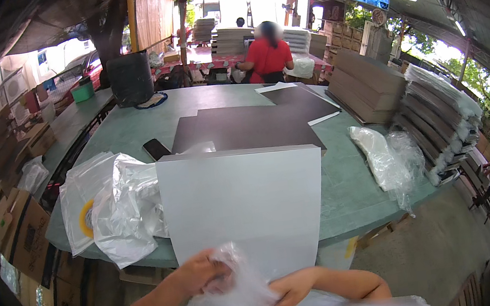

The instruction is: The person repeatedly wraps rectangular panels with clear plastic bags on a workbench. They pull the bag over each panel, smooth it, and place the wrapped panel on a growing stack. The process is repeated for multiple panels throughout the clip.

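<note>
Close to my body I hold a clear plastic bag [245,296], crumpled at its upper end and spreading wide along the lower edge. My left hand [203,274] is closed on its bunched upper part, fingers curled. Lower and to the right, my right hand [295,289] pinches the same plastic, thumb pointing down. Just beyond both hands a large pale grey flat box or panel [242,208] stands tilted up at the table's near edge; the bag hides its lower part. Behind it, dark grey sheets [248,125] lie flat on the green table [347,186].
Loose plastic bags [129,207] and a yellow tape roll [86,218] lie at the left, near a black phone [156,150]. More plastic [380,158] rests at the right, beside stacked brown boards [365,86]. Across the table is a person in red [270,55].
</note>
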### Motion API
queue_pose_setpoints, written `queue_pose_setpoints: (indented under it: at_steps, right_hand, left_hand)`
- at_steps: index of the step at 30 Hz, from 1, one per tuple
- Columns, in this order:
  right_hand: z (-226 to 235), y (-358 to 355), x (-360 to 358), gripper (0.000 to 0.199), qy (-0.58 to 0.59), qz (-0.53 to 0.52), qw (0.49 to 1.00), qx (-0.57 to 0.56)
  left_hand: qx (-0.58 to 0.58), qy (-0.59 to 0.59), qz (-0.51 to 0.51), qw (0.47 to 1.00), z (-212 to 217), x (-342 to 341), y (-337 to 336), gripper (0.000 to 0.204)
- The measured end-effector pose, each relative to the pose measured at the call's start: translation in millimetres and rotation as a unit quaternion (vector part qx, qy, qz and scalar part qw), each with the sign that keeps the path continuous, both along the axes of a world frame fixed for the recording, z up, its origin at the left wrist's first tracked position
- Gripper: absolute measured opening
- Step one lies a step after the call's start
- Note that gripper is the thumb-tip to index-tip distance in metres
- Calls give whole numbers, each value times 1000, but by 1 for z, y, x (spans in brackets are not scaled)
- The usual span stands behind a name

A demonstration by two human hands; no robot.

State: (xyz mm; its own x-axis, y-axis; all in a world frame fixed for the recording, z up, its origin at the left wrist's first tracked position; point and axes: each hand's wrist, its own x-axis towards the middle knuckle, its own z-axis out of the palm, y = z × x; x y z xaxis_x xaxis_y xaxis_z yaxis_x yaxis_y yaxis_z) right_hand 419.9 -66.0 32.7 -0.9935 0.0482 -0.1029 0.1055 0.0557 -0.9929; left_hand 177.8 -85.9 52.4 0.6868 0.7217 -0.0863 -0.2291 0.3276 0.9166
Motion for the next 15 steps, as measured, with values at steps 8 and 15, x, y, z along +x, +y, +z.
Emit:
queue_pose_setpoints:
  at_steps: [8, 15]
  right_hand:
    - [12, -4, -25, 38, -272, 258, 899, 226]
    - [-56, 66, 89, 28, -423, -108, 665, 606]
  left_hand:
    - [95, 23, -68, 993, 4, -18, -1, 23]
    - [395, 594, -193, 674, -48, -24, -27, 42]
